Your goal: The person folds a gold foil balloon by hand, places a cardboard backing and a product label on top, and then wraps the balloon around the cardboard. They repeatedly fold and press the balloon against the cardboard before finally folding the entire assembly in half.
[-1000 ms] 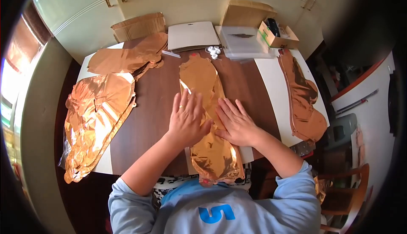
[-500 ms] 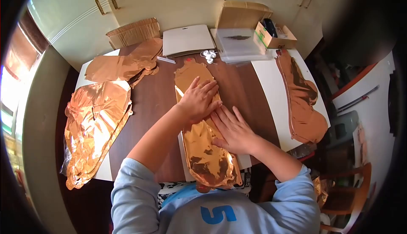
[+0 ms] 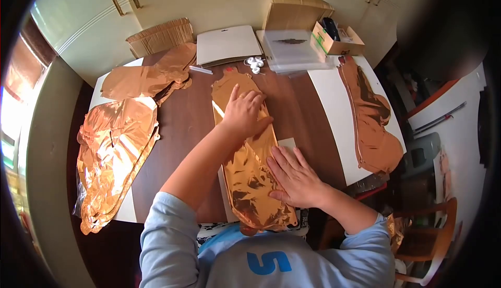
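"Copper-gold foil balloon [image 3: 249, 181], flat and seemingly folded narrow: where does it lie?"

"Lengthwise down the middle of the brown table [image 3: 175, 155], its near end by the wearer's shirt [image 3: 229, 256] and a small red mark [image 3: 228, 69] at its far end. Pale card [image 3: 286, 144] shows from under its right side."

"And the hands?"

"Both palm down, pinching nothing that I can see. The left hand [image 3: 244, 111] lies across the upper half, fingers a little bent, thumb stretched sideways. The right hand [image 3: 298, 180] is lower, at the right edge, its fingers straight and slightly spread. How hard either one presses, I can't tell."

"So which step is this?"

"Smoothing, I'd judge: flattening the foil and easing air or creases out. The upper part looks fairly even, while the lower part is crumpled."

"What would the next move call for?"

"Flat palms and light, even pressure over that lower part, with one hand steadying the foil so that it doesn't slide. I'd keep the long edges lined up too, since a skewed fold would probably spring open."
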### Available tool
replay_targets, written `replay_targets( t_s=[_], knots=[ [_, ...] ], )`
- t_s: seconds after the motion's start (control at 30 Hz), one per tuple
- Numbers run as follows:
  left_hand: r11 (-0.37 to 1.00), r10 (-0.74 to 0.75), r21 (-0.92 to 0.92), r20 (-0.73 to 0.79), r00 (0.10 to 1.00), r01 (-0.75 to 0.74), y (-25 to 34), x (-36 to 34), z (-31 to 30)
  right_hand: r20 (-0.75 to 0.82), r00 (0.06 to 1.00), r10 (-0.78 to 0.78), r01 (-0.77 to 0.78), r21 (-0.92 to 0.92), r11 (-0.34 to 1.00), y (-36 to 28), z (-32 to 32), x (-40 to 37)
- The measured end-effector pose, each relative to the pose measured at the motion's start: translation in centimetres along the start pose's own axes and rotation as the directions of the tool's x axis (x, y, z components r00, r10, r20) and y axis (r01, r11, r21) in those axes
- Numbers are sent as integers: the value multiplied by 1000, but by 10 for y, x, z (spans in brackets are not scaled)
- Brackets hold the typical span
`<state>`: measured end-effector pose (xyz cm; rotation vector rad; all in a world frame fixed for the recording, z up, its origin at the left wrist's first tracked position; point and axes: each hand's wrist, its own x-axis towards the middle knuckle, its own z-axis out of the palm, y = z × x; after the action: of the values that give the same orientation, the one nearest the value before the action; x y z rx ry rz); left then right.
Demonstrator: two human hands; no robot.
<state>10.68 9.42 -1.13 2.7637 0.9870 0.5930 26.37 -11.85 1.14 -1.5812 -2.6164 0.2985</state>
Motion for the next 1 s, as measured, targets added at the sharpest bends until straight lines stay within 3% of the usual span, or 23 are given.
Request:
replay_targets(
  t_s=[0.1, 0.2, 0.33, 0.43, 0.53, 0.57, 0.67, 0.7, 0.8, 0.9, 1.0],
  knots=[
    [1000, -14, 21, -95, 995, 16, -10, 13, 10, 35, 999, 2, -3, 21, 1000, 0, -3, 2],
    [998, -58, -41, -61, 996, 56, -19, 21, 7, 36, 999, -2, 0, 42, 999, 0, -4, 1],
    [996, -37, -89, -394, 918, 2, -17, 14, 5, 19, 1000, -3, 3, 31, 1000, 1, -3, 0],
    [991, -49, -130, -310, 950, 8, -1, -25, -25, -47, 999, -17, 20, 56, 998, 4, 2, -2],
    [996, 48, -64, -182, 982, -60, 30, -92, -59, -115, 993, -30, 55, 224, 973, 11, -3, -5],
    [997, 36, -62, -115, 993, -43, 44, -113, -68, -257, 966, -40, 110, 266, 958, 13, -2, -8],
    [997, 11, -70, -11, 1000, -11, 74, -162, -71, -397, 917, 35, 95, 303, 948, 7, -18, -24],
    [995, 4, -101, 66, 998, 3, 81, -172, -72, -513, 850, 121, 54, 312, 948, 0, -22, -30],
    [999, 36, -42, 124, 992, -31, 90, -185, -60, -358, 821, 444, -294, 402, 867, -17, -29, -67],
    [999, 47, -7, 151, 987, -46, 92, -191, -57, -248, 781, 573, -456, 401, 794, -32, -24, -92],
    [998, 60, -12, 185, 981, -59, 101, -197, -62, -34, 712, 701, -453, 741, 496, -37, 25, -114]
  ],
)
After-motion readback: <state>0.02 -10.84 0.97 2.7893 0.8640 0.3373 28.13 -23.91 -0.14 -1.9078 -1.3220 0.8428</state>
